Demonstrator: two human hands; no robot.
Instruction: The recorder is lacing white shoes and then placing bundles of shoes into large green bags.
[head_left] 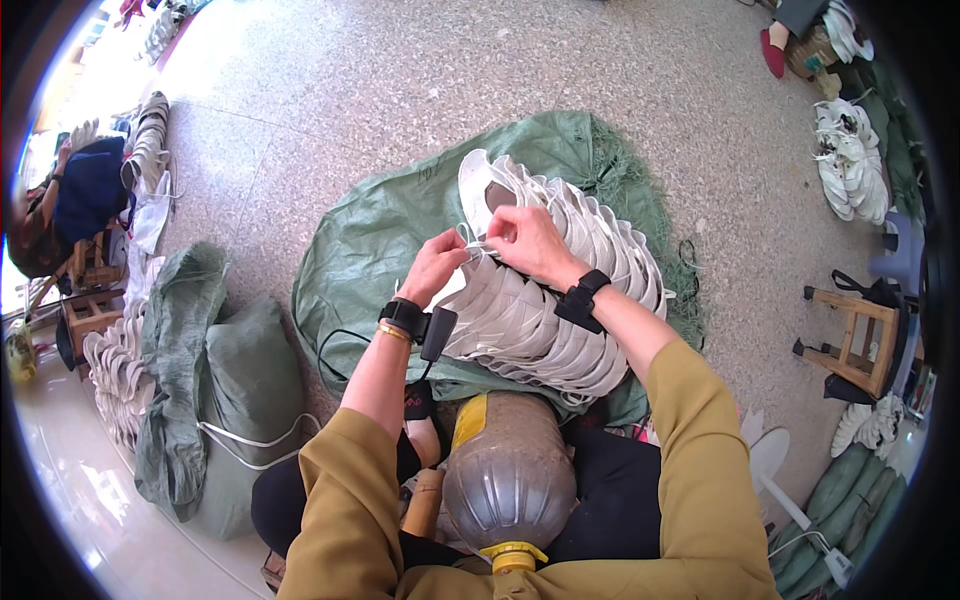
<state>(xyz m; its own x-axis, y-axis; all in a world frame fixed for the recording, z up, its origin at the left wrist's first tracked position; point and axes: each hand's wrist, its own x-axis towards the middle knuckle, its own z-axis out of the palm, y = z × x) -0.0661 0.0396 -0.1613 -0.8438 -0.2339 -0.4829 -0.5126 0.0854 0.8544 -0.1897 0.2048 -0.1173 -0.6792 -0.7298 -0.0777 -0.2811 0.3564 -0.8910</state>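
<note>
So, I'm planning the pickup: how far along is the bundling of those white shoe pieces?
Done: a long nested stack of white shoe pieces lies on the green sack. In hand: left hand and right hand pinch white string at its top. Left: loose piles remain.

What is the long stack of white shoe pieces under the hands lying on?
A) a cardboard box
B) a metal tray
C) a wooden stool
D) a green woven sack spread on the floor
D: the stack of white shoe pieces lies on the green woven sack, which is spread over the speckled floor.
</note>
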